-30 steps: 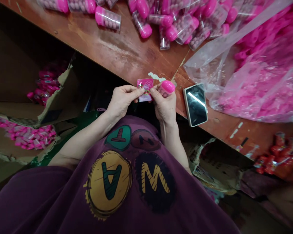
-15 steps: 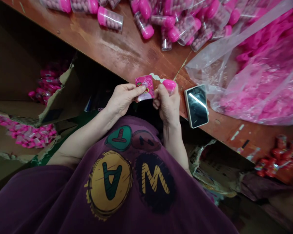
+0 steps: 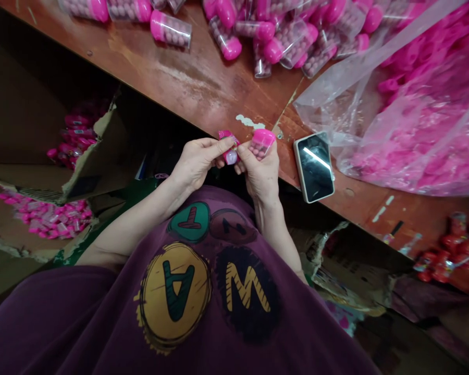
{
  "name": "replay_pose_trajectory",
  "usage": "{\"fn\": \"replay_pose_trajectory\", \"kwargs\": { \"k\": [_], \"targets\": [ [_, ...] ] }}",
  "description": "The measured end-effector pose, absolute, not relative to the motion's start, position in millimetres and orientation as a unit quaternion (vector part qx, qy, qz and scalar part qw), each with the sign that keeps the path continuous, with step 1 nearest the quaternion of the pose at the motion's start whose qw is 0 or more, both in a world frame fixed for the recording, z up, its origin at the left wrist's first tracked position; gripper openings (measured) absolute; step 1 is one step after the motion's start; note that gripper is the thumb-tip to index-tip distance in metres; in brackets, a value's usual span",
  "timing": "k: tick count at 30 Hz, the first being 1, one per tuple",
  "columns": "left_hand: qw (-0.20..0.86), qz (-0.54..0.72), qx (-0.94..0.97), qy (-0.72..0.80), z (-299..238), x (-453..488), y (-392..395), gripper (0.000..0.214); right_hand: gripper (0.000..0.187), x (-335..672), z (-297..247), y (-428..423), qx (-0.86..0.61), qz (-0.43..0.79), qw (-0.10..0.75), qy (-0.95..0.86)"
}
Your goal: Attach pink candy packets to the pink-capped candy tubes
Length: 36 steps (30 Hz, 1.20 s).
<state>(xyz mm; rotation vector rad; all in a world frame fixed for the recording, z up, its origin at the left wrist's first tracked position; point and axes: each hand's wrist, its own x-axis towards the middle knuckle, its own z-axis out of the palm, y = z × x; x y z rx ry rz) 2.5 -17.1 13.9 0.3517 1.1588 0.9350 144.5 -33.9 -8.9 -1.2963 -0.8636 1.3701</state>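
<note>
My left hand pinches a small pink printed label between thumb and fingers. The label is bent and bulges, with a pale patch at its lower end; it looks like a sleeve, though I cannot tell for certain. My right hand is closed around a small clear candy jar with a pink cap and round pinkish balls inside. The thumb and fingertips of that hand also reach the label's right edge. Both hands are at the front edge of the wooden table.
Several filled jars lie along the back of the table. A phone lies right of my hands, near a clear bag of pink pieces. Red packages sit at far right. Cardboard boxes at left hold pink-capped jars.
The label was flat and facing up; now it is bent and narrower. My right hand has tilted and come left, bringing its fingertips to the label, and the jar's contents now show.
</note>
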Motion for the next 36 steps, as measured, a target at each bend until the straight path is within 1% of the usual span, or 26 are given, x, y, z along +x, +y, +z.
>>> {"fn": "replay_pose_trajectory", "kwargs": {
  "k": [3,6,12,16,20,29,34,36],
  "targets": [
    [0.745,0.401,0.17,0.504,16,-5,-16,0.032,0.057,149,-11,-34,-0.536,0.57,0.493,-0.38],
    [0.739,0.406,0.18,0.507,17,-9,-15,0.029,0.056,152,-8,-32,-0.537,0.577,0.488,-0.375],
    [0.709,0.445,0.14,0.529,14,-11,-11,0.036,0.045,156,12,-44,-0.518,0.63,0.491,-0.306],
    [0.691,0.467,0.113,0.54,9,-8,-10,0.035,0.044,149,13,-62,-0.488,0.668,0.476,-0.298],
    [0.694,0.472,0.109,0.533,8,-3,-14,0.032,0.044,140,6,-67,-0.506,0.649,0.487,-0.294],
    [0.699,0.472,0.124,0.522,7,1,-21,0.035,0.043,134,-2,-71,-0.52,0.633,0.478,-0.317],
    [0.697,0.462,0.128,0.533,7,0,-20,0.035,0.044,133,-4,-74,-0.551,0.574,0.473,-0.379],
    [0.701,0.46,0.124,0.531,7,-1,-20,0.034,0.046,136,-6,-75,-0.553,0.575,0.462,-0.387]
  ]
}}
